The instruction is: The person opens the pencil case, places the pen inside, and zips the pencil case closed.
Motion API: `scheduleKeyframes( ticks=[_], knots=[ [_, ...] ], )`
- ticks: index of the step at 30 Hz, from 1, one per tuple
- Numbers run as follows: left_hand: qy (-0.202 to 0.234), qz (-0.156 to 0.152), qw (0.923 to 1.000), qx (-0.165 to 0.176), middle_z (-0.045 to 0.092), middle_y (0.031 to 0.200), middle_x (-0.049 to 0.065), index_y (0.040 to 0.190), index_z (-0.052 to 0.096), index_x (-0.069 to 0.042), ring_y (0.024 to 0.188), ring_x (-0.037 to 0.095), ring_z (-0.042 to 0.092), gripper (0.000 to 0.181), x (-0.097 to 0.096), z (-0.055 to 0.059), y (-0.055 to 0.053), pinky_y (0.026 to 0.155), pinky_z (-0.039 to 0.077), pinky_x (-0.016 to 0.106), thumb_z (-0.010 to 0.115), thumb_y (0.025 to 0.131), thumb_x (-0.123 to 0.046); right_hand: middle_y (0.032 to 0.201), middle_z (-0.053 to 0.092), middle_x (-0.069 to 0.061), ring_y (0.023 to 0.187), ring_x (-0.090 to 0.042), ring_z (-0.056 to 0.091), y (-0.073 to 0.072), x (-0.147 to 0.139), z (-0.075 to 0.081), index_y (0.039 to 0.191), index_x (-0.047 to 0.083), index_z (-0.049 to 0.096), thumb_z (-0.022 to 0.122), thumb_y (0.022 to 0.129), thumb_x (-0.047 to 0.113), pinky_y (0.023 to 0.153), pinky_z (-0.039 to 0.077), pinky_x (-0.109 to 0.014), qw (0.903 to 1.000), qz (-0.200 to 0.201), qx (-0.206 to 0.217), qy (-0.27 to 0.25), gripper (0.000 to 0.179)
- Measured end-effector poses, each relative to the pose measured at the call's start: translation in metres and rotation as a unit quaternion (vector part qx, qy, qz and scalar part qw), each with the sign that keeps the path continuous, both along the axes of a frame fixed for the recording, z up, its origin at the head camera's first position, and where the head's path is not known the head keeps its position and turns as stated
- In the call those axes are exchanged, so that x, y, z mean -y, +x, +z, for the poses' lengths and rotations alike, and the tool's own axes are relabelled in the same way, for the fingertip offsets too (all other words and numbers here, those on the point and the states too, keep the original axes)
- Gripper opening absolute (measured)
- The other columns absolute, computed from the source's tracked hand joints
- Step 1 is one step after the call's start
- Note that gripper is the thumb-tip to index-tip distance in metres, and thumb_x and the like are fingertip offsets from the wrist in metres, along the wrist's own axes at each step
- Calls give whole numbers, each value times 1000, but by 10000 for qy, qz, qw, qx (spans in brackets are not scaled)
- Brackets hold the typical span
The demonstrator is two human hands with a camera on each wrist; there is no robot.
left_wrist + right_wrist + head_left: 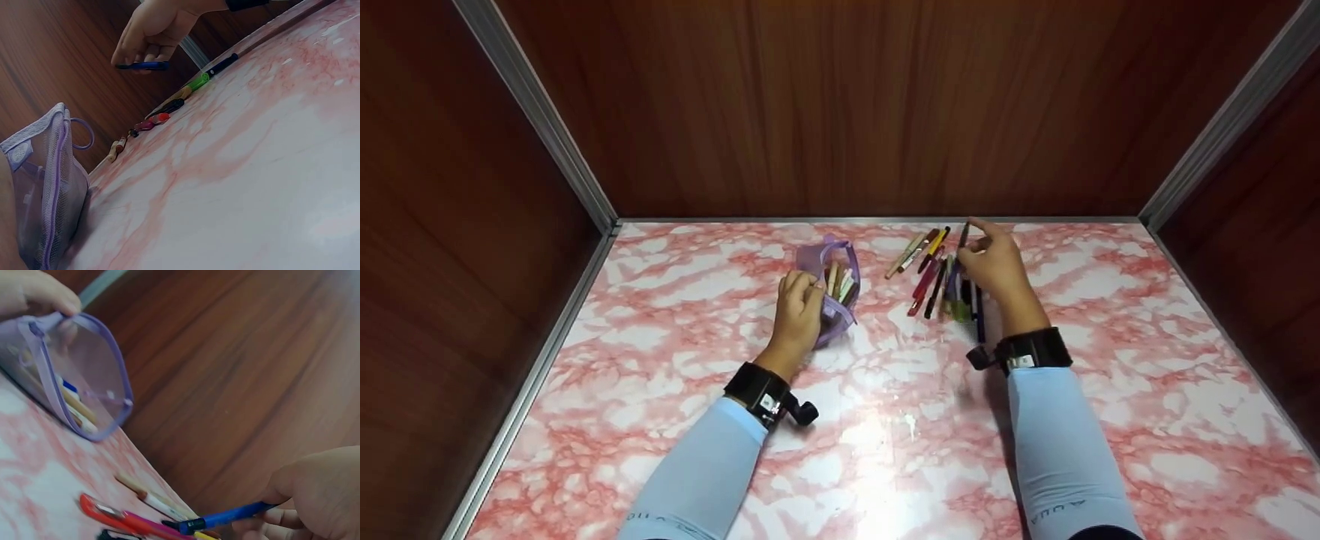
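Note:
My left hand (799, 309) grips the upper edge of a purple mesh pencil pouch (811, 259), whose zip mouth gapes toward the right. Several pens and sticks lie inside it, and the right wrist view shows the thumb (68, 332) through the mesh. Raised over the pile, my right hand (997, 264) pinches a blue pen (230, 516) with a dark end. Beneath and beside that hand lie loose pens, among them a red pen (104, 511), a yellow one (934, 249) and a green one (199, 82). The hand hides part of the pile in the head view.
A red-and-white marbled tabletop (877, 420) carries everything. Brown wood-look panels (840, 105) close it in at the back and both sides, with metal strips (536, 112) along the corners. A black strap with a small camera (1035, 349) sits on each wrist.

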State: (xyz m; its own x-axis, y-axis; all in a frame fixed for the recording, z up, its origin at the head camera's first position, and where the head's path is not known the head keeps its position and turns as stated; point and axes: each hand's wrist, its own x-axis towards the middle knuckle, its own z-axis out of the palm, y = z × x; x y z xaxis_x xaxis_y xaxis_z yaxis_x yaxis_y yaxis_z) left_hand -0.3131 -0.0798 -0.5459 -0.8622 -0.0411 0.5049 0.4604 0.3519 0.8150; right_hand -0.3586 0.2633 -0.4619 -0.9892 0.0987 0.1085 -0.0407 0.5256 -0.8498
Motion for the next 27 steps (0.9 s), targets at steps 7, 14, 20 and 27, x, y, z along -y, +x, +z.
scheduleKeyframes(
  ticks=[7,14,20,27],
  knots=[
    [-3,1,10000,73,60,108,19,99,66,2,115,36,54,18,0,-1,0,105,45,47,61,111,-9,104,72,-8,82,-17,77,2,34,-5,169,10,48,73,104,7,82,70,-38,9949,271,127,-962,70],
    [-18,-90,10000,35,59,106,18,97,65,2,113,34,53,20,-2,1,0,104,43,45,60,111,-12,85,74,4,71,-9,77,4,70,-15,155,1,46,74,98,-6,72,68,-30,9777,305,-275,-2059,64],
    [-47,-69,10000,-2,59,105,18,99,66,2,112,34,53,18,-3,2,0,103,43,44,61,110,-11,84,77,-2,68,-15,79,7,96,-26,149,-1,46,72,95,-13,73,70,-38,9652,464,-227,-2562,61],
    [-43,-87,9999,-92,60,106,17,99,66,1,113,35,54,19,1,-6,-5,104,44,45,61,111,-14,88,75,-4,72,-16,78,13,115,-33,150,3,49,74,95,-11,79,71,-43,9615,383,17,-2721,62]
  ],
)
